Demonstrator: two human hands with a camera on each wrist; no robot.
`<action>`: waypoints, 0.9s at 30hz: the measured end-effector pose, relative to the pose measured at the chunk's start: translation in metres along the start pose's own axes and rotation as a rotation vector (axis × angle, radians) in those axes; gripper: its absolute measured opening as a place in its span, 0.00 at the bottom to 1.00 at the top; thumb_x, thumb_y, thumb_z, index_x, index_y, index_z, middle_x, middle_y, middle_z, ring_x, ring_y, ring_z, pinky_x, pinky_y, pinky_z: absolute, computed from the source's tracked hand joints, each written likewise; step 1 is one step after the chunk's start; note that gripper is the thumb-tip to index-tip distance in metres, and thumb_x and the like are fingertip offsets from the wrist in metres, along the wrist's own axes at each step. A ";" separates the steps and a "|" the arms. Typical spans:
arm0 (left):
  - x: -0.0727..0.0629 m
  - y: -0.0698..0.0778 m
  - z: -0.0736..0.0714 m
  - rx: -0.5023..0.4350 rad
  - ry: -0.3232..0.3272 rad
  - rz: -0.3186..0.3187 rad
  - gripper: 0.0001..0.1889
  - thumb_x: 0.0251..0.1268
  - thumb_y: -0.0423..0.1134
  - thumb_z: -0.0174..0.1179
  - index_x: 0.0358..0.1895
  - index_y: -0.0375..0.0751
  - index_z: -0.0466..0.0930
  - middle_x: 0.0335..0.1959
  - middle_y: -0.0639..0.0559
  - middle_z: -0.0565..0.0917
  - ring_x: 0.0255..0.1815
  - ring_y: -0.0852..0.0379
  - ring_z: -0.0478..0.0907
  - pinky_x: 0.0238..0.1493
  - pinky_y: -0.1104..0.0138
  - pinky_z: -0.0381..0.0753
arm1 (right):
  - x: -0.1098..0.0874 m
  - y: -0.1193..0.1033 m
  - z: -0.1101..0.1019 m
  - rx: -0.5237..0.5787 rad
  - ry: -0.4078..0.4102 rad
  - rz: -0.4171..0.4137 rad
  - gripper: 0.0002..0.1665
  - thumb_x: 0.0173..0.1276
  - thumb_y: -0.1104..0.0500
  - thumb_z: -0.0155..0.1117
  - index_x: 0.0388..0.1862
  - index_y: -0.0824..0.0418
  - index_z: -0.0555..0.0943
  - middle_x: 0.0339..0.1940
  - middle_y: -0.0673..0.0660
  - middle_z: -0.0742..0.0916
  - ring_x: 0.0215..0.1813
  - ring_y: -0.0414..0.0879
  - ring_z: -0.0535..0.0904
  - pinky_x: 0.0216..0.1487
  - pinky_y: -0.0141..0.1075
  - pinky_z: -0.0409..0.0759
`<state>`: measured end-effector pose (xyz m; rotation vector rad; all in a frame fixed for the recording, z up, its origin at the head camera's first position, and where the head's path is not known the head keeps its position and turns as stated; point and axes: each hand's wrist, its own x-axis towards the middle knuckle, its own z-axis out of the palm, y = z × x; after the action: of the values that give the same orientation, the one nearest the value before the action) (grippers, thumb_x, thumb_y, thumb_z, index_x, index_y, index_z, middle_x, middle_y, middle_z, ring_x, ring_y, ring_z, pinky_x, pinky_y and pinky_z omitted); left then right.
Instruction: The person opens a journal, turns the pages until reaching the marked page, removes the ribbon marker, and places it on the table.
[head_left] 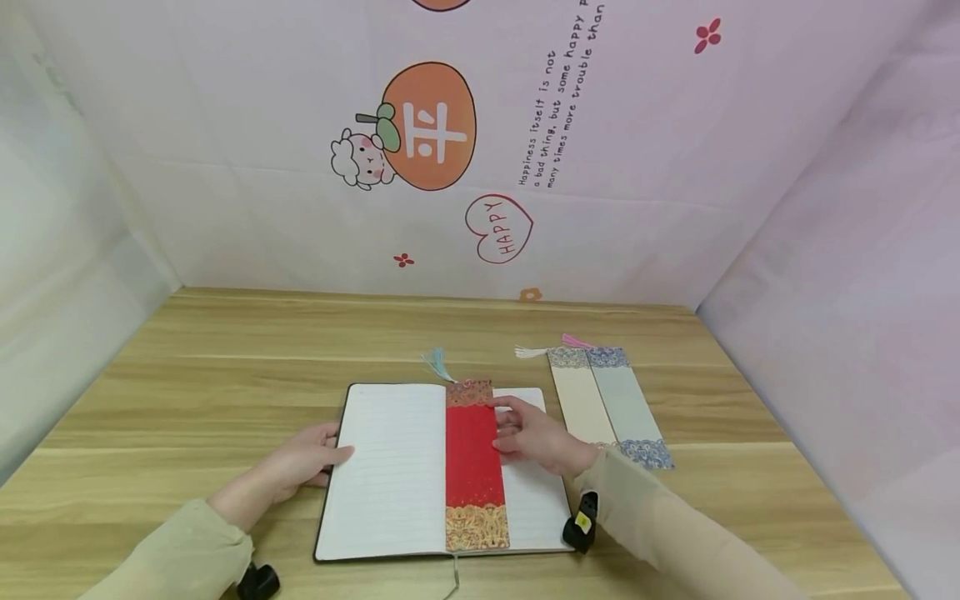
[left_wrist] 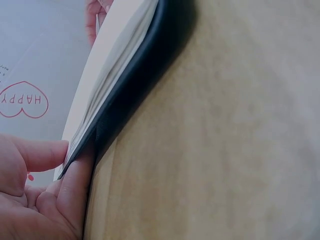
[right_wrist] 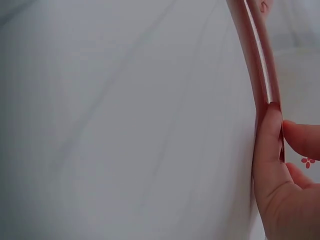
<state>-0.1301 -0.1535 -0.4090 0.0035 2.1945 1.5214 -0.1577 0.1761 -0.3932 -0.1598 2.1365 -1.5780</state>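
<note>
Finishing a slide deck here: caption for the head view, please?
Left hand grips an open notebook, right hand holds a red bookmark over it; two paler bookmarks lie nearby.

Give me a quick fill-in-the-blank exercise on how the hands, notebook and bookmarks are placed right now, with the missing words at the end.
The left hand grips the open notebook at its ____ edge.
The right hand holds a bookmark whose plain middle is coloured ____.
Other bookmarks lying on the table beside the notebook number ____.
The cream bookmark has a tassel coloured ____.
Missing words: left; red; two; white.
</note>
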 end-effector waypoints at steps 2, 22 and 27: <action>0.000 0.000 0.000 -0.005 0.001 -0.002 0.23 0.70 0.34 0.51 0.63 0.24 0.63 0.40 0.49 0.83 0.34 0.60 0.79 0.36 0.64 0.80 | 0.000 0.000 -0.001 -0.018 0.019 -0.001 0.34 0.63 0.75 0.56 0.69 0.67 0.61 0.51 0.66 0.79 0.39 0.44 0.81 0.42 0.40 0.83; 0.000 -0.002 0.000 0.007 0.019 -0.006 0.23 0.70 0.35 0.52 0.63 0.24 0.63 0.46 0.44 0.82 0.36 0.59 0.79 0.37 0.63 0.80 | 0.006 -0.029 -0.106 -0.353 0.127 -0.105 0.33 0.67 0.73 0.52 0.71 0.66 0.59 0.50 0.69 0.77 0.42 0.47 0.79 0.44 0.40 0.83; 0.000 -0.001 0.000 0.018 0.023 -0.008 0.25 0.70 0.35 0.52 0.65 0.24 0.62 0.49 0.42 0.81 0.38 0.60 0.78 0.38 0.63 0.80 | 0.004 -0.029 -0.150 -0.418 0.180 -0.097 0.32 0.68 0.73 0.51 0.71 0.68 0.58 0.49 0.69 0.75 0.37 0.43 0.77 0.38 0.35 0.80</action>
<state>-0.1303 -0.1540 -0.4100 -0.0171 2.2242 1.5044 -0.2326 0.2951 -0.3342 -0.2694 2.6165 -1.2121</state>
